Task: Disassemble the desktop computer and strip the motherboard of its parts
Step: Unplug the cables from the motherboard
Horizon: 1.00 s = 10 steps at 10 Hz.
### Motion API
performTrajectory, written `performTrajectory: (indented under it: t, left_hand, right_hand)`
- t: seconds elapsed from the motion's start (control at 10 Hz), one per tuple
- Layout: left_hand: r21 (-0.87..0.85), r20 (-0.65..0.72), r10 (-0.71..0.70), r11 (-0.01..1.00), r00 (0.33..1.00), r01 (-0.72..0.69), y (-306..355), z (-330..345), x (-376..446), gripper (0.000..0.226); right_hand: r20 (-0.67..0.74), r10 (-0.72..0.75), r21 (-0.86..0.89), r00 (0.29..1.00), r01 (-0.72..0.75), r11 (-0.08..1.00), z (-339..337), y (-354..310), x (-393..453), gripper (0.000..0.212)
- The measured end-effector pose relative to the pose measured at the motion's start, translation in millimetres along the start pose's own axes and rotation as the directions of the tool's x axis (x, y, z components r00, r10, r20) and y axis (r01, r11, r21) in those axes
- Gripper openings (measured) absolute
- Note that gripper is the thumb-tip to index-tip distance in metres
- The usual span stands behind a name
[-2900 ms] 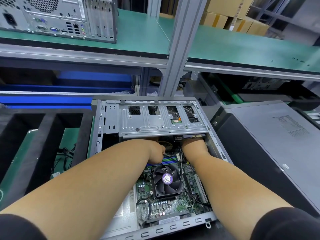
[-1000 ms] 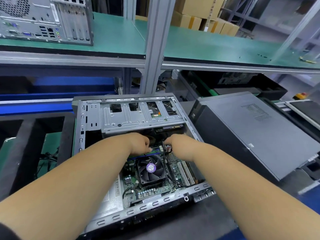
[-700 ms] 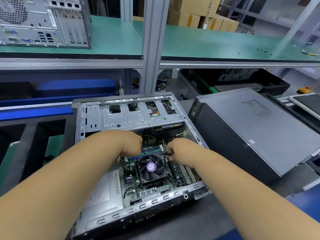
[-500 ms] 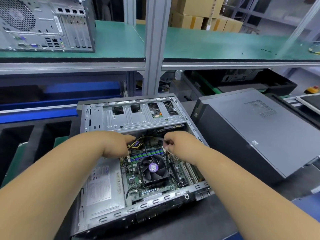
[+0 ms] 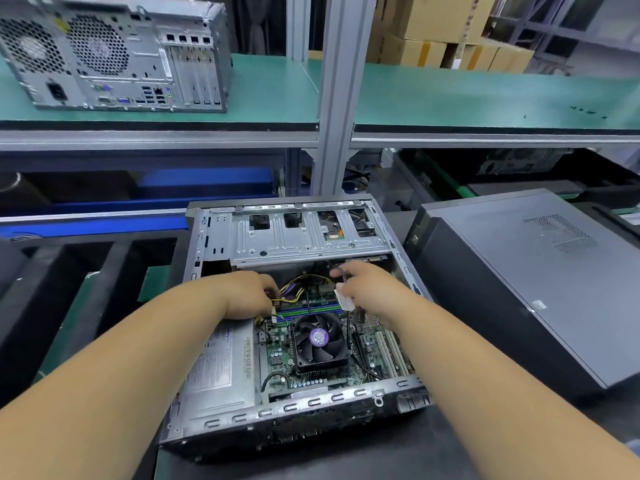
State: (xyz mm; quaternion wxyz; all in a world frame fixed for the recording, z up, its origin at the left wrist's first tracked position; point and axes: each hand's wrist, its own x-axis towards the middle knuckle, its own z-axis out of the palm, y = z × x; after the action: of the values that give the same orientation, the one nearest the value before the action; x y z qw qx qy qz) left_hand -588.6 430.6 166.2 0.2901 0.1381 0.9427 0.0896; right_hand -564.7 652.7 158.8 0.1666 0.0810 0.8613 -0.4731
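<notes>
An open desktop case (image 5: 207,237) lies on its side in front of me. Inside it sits the green motherboard (image 5: 280,355) with a black CPU fan (image 5: 320,341), memory sticks (image 5: 304,308) and a grey power supply (image 5: 221,372) at the left. My left hand (image 5: 246,296) grips a bundle of yellow and black power wires (image 5: 294,285) by the board's upper left. My right hand (image 5: 367,289) pinches a white connector (image 5: 344,301) above the board's right side. A metal drive cage (image 5: 308,233) covers the case's far end.
A closed dark tower (image 5: 536,282) lies right beside the open case. Black foam compartments (image 5: 86,289) are at the left. On the green shelf (image 5: 450,95) above stands another grey tower (image 5: 114,53), rear facing me. A vertical aluminium post (image 5: 341,91) rises behind the case.
Both hands came back from under the drive cage. The left hand has drawn the yellow wire bundle leftwards; the right hand now holds a white connector lifted off the board.
</notes>
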Motion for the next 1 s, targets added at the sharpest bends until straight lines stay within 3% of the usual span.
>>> performTrajectory:
  t: [0.1, 0.3, 0.5, 0.6, 0.7, 0.8, 0.9, 1.0]
  left_hand:
    - [-0.048, 0.032, 0.017, 0.999, 0.999, -0.015, 1, 2, -2, 0.039]
    - [-0.012, 0.161, 0.018, 1.000, 0.987, -0.016, 14, -1, -3, 0.044]
    - [-0.020, 0.257, -0.035, 0.999, 0.966, 0.042, 27, -4, 4, 0.052]
    - [-0.016, 0.253, -0.045, 0.999, 0.967, 0.050, 24, -4, 7, 0.051]
    - [-0.107, 0.276, -0.030, 0.992, 0.961, 0.062, 18, -3, 9, 0.048]
    - [-0.193, 0.248, -0.011, 0.979, 0.969, 0.060, 15, 1, 13, 0.043]
    - [-0.267, 0.126, -0.037, 0.961, 0.991, 0.070, 10, 5, 15, 0.031]
    - [-0.449, -0.018, -0.112, 0.889, 0.994, 0.092, 3, 11, 19, 0.021]
  right_hand:
    - [0.093, 0.083, 0.009, 0.992, -0.084, 0.996, -3, -2, 0, 0.028]
    - [0.222, 0.051, -0.103, 0.974, -0.028, 0.994, 10, -10, 7, 0.027]
    - [0.223, 0.182, 0.187, 0.958, -0.226, 0.956, 36, -20, 31, 0.012]
    - [0.240, 0.248, 0.279, 0.938, -0.312, 0.908, 49, -19, 42, 0.018]
    - [0.128, 0.126, 0.022, 0.984, -0.130, 0.991, 57, -6, 57, 0.027]
    - [0.107, 0.057, -0.199, 0.993, -0.034, 0.979, 62, 0, 59, 0.026]
    - [0.227, 0.047, -0.011, 0.973, -0.046, 0.999, 65, -3, 53, 0.016]
    - [0.371, 0.025, 0.379, 0.928, -0.176, 0.909, 62, -2, 52, 0.030]
